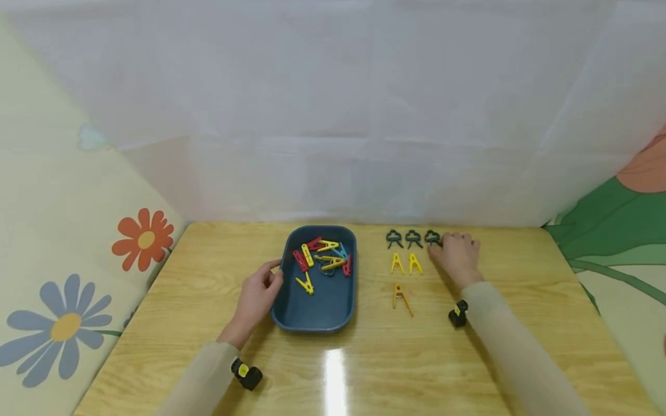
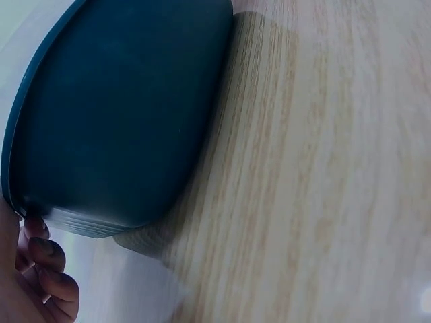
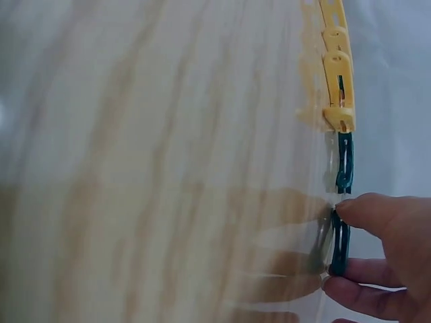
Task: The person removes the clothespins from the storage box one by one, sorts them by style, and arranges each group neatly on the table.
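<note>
My left hand point(image 1: 257, 294) grips the left rim of a dark blue tray point(image 1: 314, 330), its fingers point(image 2: 54, 276) curled at the outer wall of the tray point(image 2: 121, 128). Yellow, red and blue clips lie inside. Right of the tray, my right hand point(image 1: 458, 259) is at the right end of a row of dark green clips point(image 1: 413, 238). In the right wrist view, the thumb and fingers of my right hand point(image 3: 370, 249) pinch a dark green clip point(image 3: 341, 245) at the table surface; the head view mostly hides this clip. Another green clip point(image 3: 345, 161) stands beyond the thumb.
Two yellow clips point(image 1: 397, 263) lie in front of the green row, and a larger orange-yellow clip point(image 1: 399, 294) lies nearer the front. A white sheet point(image 1: 312, 115) hangs behind the wooden table point(image 1: 385, 370). Flower-patterned cloth point(image 1: 52, 231) covers both sides.
</note>
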`<state>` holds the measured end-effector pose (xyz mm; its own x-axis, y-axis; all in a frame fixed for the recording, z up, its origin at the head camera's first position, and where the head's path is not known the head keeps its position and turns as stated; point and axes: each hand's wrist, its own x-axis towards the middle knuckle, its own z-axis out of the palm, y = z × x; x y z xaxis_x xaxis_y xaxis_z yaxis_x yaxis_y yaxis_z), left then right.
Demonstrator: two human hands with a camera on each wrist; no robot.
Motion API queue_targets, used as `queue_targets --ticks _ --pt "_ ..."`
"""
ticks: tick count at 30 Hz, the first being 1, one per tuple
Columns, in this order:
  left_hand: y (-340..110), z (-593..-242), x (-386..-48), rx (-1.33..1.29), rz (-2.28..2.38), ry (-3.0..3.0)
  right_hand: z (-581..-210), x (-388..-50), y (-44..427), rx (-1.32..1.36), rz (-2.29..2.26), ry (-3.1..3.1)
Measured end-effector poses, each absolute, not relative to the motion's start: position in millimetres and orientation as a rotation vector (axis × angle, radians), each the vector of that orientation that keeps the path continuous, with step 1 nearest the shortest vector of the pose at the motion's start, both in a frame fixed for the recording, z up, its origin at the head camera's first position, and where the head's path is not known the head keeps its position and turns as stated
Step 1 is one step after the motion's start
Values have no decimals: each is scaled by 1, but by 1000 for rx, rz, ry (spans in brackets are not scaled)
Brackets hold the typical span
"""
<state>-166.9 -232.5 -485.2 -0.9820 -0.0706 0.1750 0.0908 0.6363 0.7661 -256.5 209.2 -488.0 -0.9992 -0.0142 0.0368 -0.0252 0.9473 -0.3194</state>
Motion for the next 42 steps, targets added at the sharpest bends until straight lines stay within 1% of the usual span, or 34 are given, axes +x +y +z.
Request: queue_targets --ticks 12,42 --pt "-233 -479 -167 -26 -1262 -2676 -485 -257 206 -15 454 -3080" --pt "-231 -476 -165 7 -1243 -2703 -483 -256 204 -12 444 -3085"
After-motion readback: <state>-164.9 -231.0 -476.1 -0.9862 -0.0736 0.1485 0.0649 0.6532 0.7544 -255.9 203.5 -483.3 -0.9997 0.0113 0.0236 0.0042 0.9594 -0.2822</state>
